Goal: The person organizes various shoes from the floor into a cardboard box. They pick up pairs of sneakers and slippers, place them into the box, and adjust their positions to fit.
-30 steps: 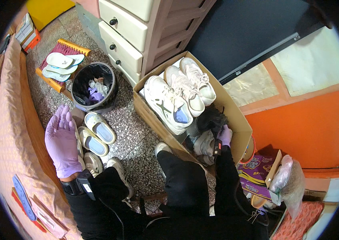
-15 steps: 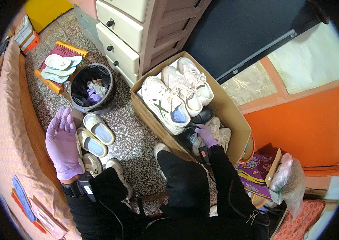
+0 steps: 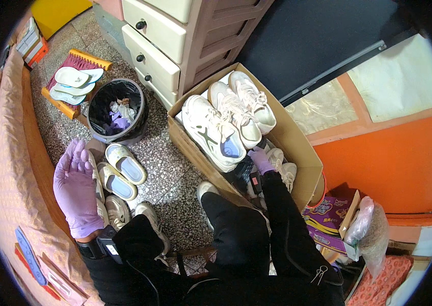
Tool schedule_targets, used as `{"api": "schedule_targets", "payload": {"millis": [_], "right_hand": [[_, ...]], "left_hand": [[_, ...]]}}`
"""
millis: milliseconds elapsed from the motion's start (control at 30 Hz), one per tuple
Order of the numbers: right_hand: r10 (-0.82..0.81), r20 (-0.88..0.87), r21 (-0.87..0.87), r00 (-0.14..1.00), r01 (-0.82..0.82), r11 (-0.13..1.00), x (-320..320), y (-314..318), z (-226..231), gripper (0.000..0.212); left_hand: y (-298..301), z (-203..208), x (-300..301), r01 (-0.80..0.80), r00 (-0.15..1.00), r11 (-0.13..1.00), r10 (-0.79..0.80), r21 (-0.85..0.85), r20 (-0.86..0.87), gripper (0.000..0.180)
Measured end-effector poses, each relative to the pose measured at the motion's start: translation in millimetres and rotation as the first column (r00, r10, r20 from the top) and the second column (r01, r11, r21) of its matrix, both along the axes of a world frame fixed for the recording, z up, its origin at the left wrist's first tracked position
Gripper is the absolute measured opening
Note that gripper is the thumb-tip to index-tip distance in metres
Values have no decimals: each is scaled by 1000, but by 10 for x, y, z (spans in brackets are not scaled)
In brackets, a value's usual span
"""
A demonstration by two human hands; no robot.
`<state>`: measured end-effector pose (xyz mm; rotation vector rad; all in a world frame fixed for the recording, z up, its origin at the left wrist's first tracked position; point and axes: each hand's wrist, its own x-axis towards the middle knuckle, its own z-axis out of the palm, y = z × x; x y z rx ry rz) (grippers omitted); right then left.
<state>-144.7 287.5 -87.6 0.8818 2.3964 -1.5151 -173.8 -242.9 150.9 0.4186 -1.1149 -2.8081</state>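
Both hands wear purple gloves. My right hand (image 3: 262,160) reaches down into a cardboard box (image 3: 303,153), its fingertips partly hidden beside the heel of a white sneaker (image 3: 208,132). Whether they grip anything cannot be made out. Two more pale sneakers (image 3: 239,117) lie alongside the first, on the far side of the box. Just left of my right hand lies something dark and shiny (image 3: 240,174), and off-white shoes (image 3: 288,174) lie to its right. My left hand (image 3: 77,188) is open, palm up, holding nothing, above the bed edge and near pale yellow slippers (image 3: 117,182).
A lined bin (image 3: 142,125) with crumpled waste stands beyond the slippers. Insoles (image 3: 72,77) rest on a yellow-framed rack. A white drawer unit (image 3: 157,64) and a dark panel (image 3: 308,46) stand behind the box. A purple carton (image 3: 328,211) and plastic bags (image 3: 371,229) sit at right.
My right hand has moved slightly up and left, deeper beside the sneakers. The black shoe by its fingers no longer shows. My left hand has tilted a little, its fingers curling slightly.
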Motion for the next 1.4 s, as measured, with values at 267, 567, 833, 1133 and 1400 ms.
{"api": "schedule_targets", "payload": {"millis": [267, 567, 833, 1133, 1400], "right_hand": [[309, 188, 357, 932, -358, 863, 118, 241, -354, 77], [678, 169, 431, 715, -673, 602, -2, 973, -1436, 38], [545, 134, 187, 828, -561, 807, 669, 90, 793, 32], [412, -417, 157, 810, -382, 910, 1117, -1404, 2965, 28], [659, -453, 95, 600, -702, 705, 1016, -2765, 3325, 27]], "left_hand": [[-343, -15, -42, -1, 999, 994, 6, 109, -42, 43], [-775, 165, 25, -403, 914, 894, 403, 197, 42, 40], [-502, 177, 44, -425, 903, 904, 421, -40, -88, 28], [-115, 507, 302, -177, 977, 976, 190, 127, -96, 25], [-1074, -299, 1903, 352, 902, 655, -428, -669, 56, 32]]}}
